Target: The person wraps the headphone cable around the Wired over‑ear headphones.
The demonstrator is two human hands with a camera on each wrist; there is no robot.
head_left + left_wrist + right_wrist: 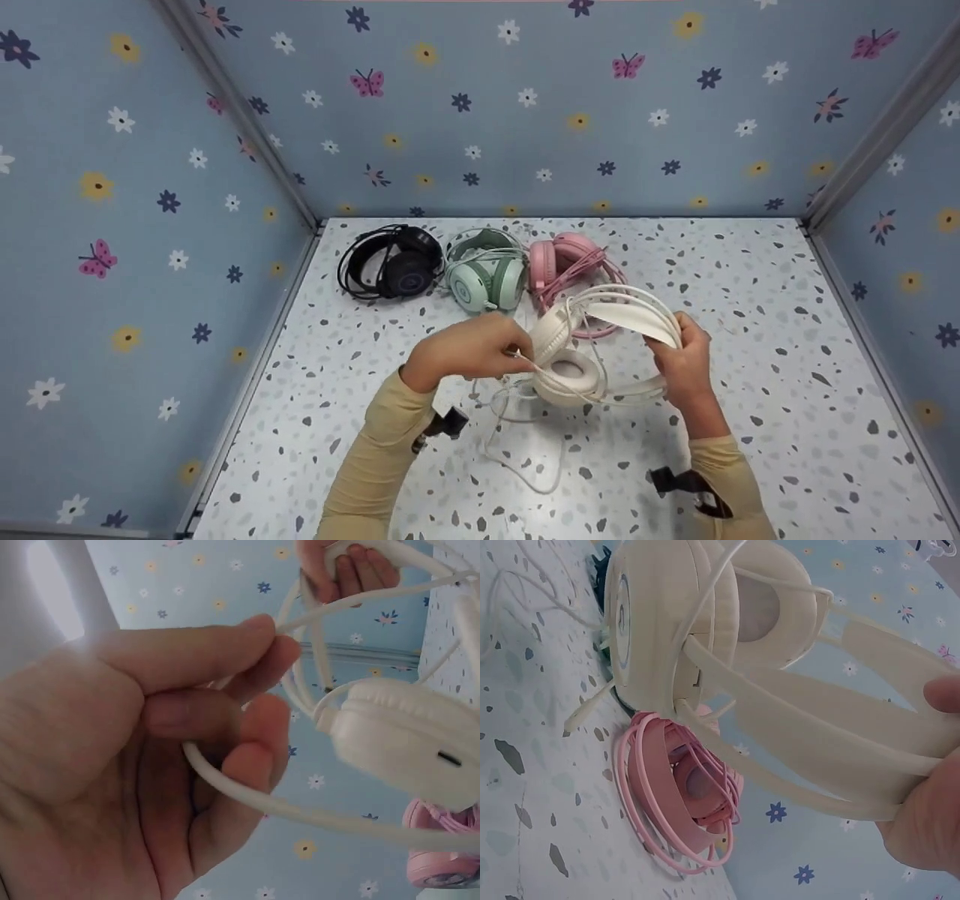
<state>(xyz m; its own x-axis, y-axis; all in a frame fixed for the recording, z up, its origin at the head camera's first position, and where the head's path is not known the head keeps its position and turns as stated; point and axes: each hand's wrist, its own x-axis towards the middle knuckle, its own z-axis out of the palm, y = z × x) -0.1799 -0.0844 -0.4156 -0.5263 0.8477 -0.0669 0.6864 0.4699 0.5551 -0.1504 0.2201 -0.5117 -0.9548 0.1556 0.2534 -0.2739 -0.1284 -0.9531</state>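
My right hand (684,364) grips the headband of a pair of white headphones (637,319), held up over the table with the ear cups toward the left. In the right wrist view the thumb and palm wrap the white headband (832,735). My left hand (480,346) pinches the white cable (375,592) between thumb and forefinger, beside the ear cups. Another stretch of that cable passes through its curled lower fingers in the left wrist view. Loose cable loops (551,480) hang or lie below the ear cups.
Black headphones (409,281), green headphones (472,289) and pink headphones (544,266) lie in a row toward the back of the speckled table (787,420). The pink pair is partly behind the white one. Flower-patterned panels (525,150) enclose the back and sides.
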